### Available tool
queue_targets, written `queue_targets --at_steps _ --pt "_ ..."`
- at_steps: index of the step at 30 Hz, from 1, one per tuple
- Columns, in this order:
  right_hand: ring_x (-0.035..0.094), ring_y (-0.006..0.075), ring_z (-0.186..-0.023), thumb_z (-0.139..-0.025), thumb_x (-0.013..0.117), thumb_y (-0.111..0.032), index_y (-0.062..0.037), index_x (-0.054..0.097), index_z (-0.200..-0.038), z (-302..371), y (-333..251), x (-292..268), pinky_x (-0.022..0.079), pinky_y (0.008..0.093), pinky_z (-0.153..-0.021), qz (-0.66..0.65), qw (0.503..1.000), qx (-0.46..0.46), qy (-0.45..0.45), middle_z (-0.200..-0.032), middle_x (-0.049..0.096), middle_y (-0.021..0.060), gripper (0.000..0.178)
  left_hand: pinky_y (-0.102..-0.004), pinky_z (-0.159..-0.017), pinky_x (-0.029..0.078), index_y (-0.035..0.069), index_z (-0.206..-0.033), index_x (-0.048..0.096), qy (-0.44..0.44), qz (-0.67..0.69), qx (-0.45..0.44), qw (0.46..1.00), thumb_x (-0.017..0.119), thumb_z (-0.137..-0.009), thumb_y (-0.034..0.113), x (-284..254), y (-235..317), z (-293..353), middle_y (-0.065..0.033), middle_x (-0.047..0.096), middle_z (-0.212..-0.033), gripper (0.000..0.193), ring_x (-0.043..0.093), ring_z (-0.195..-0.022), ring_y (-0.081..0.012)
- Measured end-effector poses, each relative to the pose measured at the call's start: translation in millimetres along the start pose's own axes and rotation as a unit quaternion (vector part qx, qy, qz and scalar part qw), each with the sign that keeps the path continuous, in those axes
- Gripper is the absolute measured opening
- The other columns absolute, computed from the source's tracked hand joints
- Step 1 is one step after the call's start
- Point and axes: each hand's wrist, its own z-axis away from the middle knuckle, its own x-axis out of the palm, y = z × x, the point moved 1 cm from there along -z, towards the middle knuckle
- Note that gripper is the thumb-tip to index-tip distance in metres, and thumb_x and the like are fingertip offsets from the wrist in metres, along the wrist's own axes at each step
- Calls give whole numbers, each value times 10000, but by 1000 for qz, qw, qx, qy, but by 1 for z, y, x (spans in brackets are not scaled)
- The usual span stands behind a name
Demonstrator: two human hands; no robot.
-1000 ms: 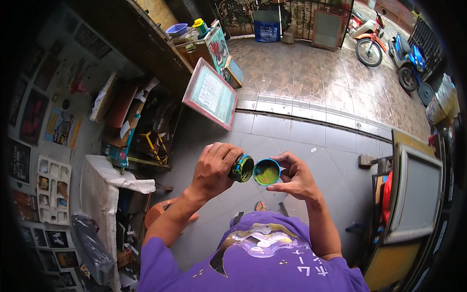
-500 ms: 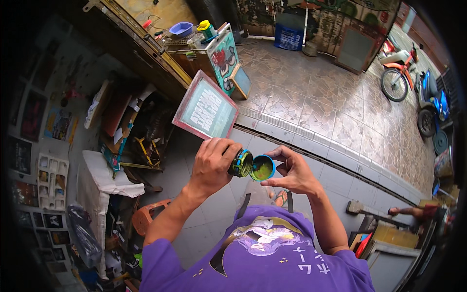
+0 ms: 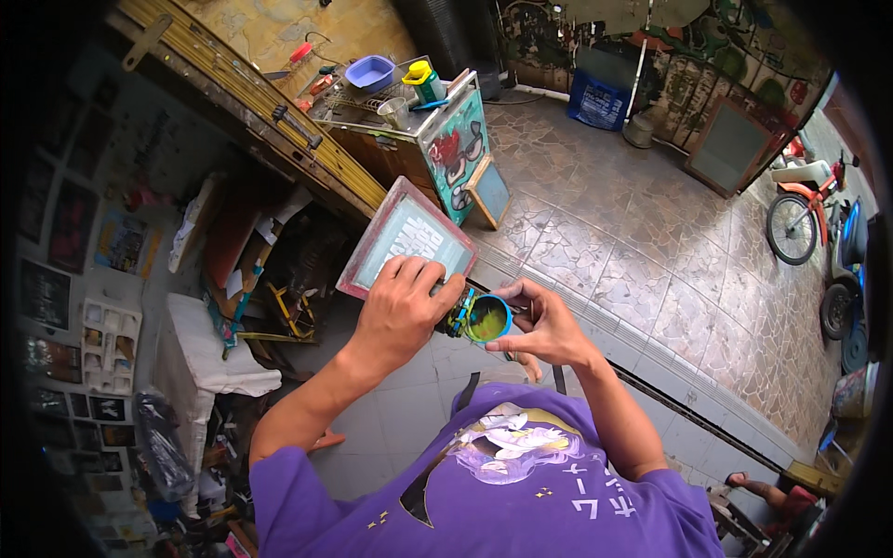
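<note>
My left hand point(image 3: 400, 307) is closed round a small, dark jar point(image 3: 455, 318), tipped sideways, with blue and green smears near its rim. In my right hand point(image 3: 551, 325), thumb and fingers grip the edge of a round blue lid point(image 3: 489, 319). The lid's inner side faces me and is coated with yellow-green paint or ink. Lid and jar mouth meet or overlap; the lid hides most of the opening. Beyond my left hand stands a screen-printing frame point(image 3: 456, 237) with a reddish border and pale lettering on its mesh, partly covered by my fingers.
A cabinet point(image 3: 453, 153) at the far left bears a purple basin point(image 3: 370, 73), a yellow-capped bottle point(image 3: 423, 82) and a cup point(image 3: 393, 112). A small framed board point(image 3: 489, 192) leans on it. Motorbikes point(image 3: 800, 219) stand at right. Another person's leg point(image 3: 767, 488) shows lower right.
The lid has moved left against the jar, covering its mouth, which showed open before. My view has shifted, so the surroundings sit lower and further right.
</note>
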Motion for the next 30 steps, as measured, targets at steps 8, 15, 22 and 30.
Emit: queue_targets --at_steps 8,15,22,30 --pt "589 41 -889 -764 952 -181 7 621 -1229 -90 -13 -54 554 254 -826 -13 999 -28 -44 -1248 653 68 601 -436 -917 477 62 -1105 692 -80 -25 -63 995 709 -711 -32 2 -46 -82 -62 681 -1023 406 634 -990 -291" --pt "619 111 -1108 -772 951 -209 7 607 -1239 -151 -30 -102 542 277 -878 -8 991 13 -130 -1241 658 85 619 -413 -912 476 57 -1090 689 -111 -50 -155 980 718 -710 -48 4 -63 -135 -63 686 -1000 395 637 -971 -294" --pt "635 163 -1136 -757 956 -214 -5 625 -1229 -186 -49 -128 546 329 -942 -54 980 -28 -192 -1207 668 78 613 -420 -909 481 48 -1091 694 -89 -90 -191 973 721 -699 -47 -6 -55 -174 -66 703 -1016 405 649 -983 -289" --pt "589 134 -1228 -765 948 -156 -17 613 -1231 -204 -50 -143 514 315 -1020 -55 966 -10 -253 -1233 636 44 590 -426 -912 473 43 -1108 685 -110 -120 -222 961 676 -693 -72 -4 -46 -193 -68 698 -1030 430 634 -984 -292"
